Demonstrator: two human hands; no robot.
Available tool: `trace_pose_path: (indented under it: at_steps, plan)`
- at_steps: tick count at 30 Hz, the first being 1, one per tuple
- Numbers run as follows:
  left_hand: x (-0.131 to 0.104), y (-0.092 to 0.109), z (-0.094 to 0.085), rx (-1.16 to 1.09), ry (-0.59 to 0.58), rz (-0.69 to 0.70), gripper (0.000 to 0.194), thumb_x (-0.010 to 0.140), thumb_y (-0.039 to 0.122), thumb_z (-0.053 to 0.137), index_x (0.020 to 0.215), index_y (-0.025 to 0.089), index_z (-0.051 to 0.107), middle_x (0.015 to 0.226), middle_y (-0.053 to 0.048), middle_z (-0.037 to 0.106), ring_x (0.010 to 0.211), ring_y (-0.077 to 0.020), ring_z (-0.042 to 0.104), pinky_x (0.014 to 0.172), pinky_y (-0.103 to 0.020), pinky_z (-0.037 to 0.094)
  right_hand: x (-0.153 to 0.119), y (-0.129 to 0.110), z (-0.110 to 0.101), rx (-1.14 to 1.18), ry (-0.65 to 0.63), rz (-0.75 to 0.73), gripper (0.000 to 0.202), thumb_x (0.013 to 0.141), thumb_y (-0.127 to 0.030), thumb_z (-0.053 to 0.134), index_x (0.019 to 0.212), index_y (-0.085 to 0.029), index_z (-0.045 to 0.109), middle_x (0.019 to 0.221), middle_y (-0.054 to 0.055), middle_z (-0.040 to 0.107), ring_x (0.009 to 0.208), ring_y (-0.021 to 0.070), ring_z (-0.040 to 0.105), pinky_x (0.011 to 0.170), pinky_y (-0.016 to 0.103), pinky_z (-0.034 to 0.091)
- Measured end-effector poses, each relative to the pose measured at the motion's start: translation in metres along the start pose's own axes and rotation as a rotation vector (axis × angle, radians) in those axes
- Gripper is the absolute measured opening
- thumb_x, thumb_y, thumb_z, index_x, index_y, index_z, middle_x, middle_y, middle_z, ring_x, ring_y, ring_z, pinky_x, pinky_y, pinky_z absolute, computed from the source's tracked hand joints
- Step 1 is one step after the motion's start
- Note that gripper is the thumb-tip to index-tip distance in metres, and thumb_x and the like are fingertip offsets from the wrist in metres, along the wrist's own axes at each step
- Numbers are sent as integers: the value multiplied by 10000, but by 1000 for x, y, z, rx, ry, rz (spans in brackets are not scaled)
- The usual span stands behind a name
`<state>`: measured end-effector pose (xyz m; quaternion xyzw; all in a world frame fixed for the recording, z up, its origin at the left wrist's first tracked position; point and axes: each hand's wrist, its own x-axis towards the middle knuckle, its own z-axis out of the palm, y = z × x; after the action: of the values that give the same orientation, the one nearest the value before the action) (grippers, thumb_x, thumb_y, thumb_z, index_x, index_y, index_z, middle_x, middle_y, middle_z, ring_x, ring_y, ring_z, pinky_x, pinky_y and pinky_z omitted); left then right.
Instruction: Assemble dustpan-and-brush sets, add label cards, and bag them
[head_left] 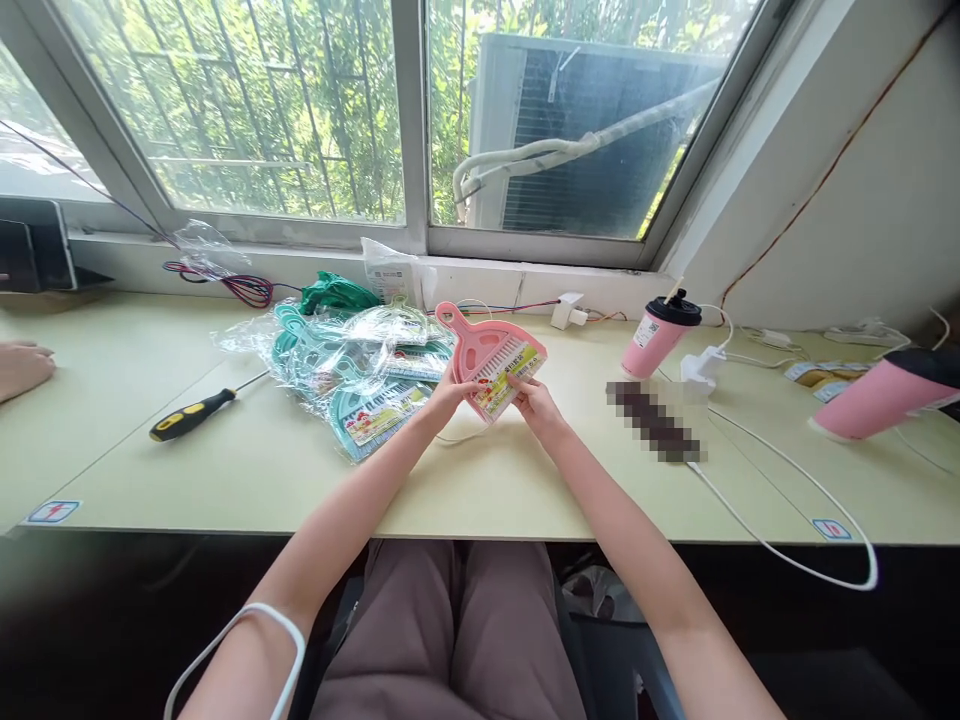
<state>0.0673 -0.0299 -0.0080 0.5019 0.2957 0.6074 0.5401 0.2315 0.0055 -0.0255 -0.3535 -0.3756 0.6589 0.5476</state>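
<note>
A pink dustpan point(480, 345) with a brush and a yellow-green label is held upright above the table, its round-holed handle toward the upper left. My left hand point(450, 393) grips its lower left edge, with the fingers closed. At the lower right edge, my right hand point(536, 402) pinches it by the label. Just to the left lies a pile of teal dustpans point(322, 350) in clear plastic wrapping, with similar labels; one labelled teal set point(382, 415) sits at the front of the pile, close to my left forearm.
A yellow-black screwdriver point(195, 414) lies left of the pile. Another person's hand point(24, 370) rests at the far left. Pink cups point(652, 340), a white adapter point(701, 368), a blurred-out item point(656, 420) and a looping white cable point(795, 460) are on the right.
</note>
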Motion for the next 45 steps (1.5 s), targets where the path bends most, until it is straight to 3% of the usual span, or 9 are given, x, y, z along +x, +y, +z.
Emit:
trace_pose_path:
  at_steps: [3, 7, 13, 17, 21, 25, 31, 38, 45]
  plan:
    - [3, 13, -15, 207, 76, 142, 585, 742, 348, 737, 1287, 243, 551, 1246, -117, 624, 1221, -332, 537, 1028, -498, 421, 1, -2, -3, 13, 9, -35, 231, 625, -180, 808, 834, -183, 709, 948, 61, 762, 968, 241, 715, 890, 363, 595]
    - [6, 35, -68, 710, 522, 534, 471, 777, 324, 699, 1232, 260, 594, 1386, -120, 514, 1389, -325, 340, 1178, -513, 190, 5, -2, -10, 18, 42, -30, 196, 611, -194, 795, 790, -192, 716, 946, 76, 762, 959, 265, 719, 855, 374, 617]
    - [3, 39, -130, 1195, 666, 418, 315, 743, 116, 561, 1013, 212, 690, 1123, -185, 643, 1287, -412, 434, 1157, -631, 28, 11, 2, -18, 29, 72, -72, 171, 632, -212, 781, 786, -232, 710, 973, 66, 759, 966, 255, 721, 854, 355, 628]
    - [4, 35, -113, 1415, 448, 468, 349, 785, 55, 438, 875, 228, 727, 962, -157, 681, 1124, -361, 566, 1166, -609, 148, 11, 3, -21, 62, 80, -72, 163, 656, -219, 782, 802, -233, 712, 996, 64, 756, 986, 235, 716, 879, 318, 621]
    - [5, 33, -83, 1488, 37, 524, 385, 755, -12, 442, 879, 204, 735, 1176, -142, 661, 1212, -312, 546, 1140, -547, 323, 12, 2, -22, 114, 115, -105, 205, 652, -204, 801, 834, -217, 706, 989, 60, 757, 993, 222, 712, 873, 303, 621]
    - [5, 31, -80, 1673, -194, 457, 405, 678, -76, 427, 793, 169, 728, 1295, -94, 631, 1294, -258, 502, 1196, -527, 261, 11, -1, -21, 162, 154, -76, 232, 653, -152, 800, 863, -165, 702, 968, 59, 758, 918, 183, 721, 775, 234, 625]
    - [11, 38, -104, 1643, 139, 359, 437, 701, -90, 358, 679, 180, 700, 1140, -95, 697, 1211, -254, 559, 1122, -525, 387, 7, 7, -15, 107, 165, 8, 185, 650, -100, 796, 807, -134, 702, 859, 56, 761, 754, 163, 721, 651, 215, 617]
    - [7, 23, -93, 1731, 403, 414, 527, 847, 38, 415, 1326, 210, 551, 1504, -139, 401, 1423, -339, 300, 1127, -668, 244, 4, 16, -6, -11, 50, 89, 213, 651, -127, 811, 838, -127, 709, 871, 75, 766, 756, 184, 729, 655, 251, 619]
    - [9, 25, -111, 1614, 610, 279, 310, 852, 70, 420, 969, 158, 693, 1365, -147, 531, 1275, -327, 458, 1004, -457, 461, -2, 19, 0, -181, -47, 208, 162, 680, -95, 778, 825, -107, 707, 867, 110, 767, 722, 192, 731, 630, 264, 607]
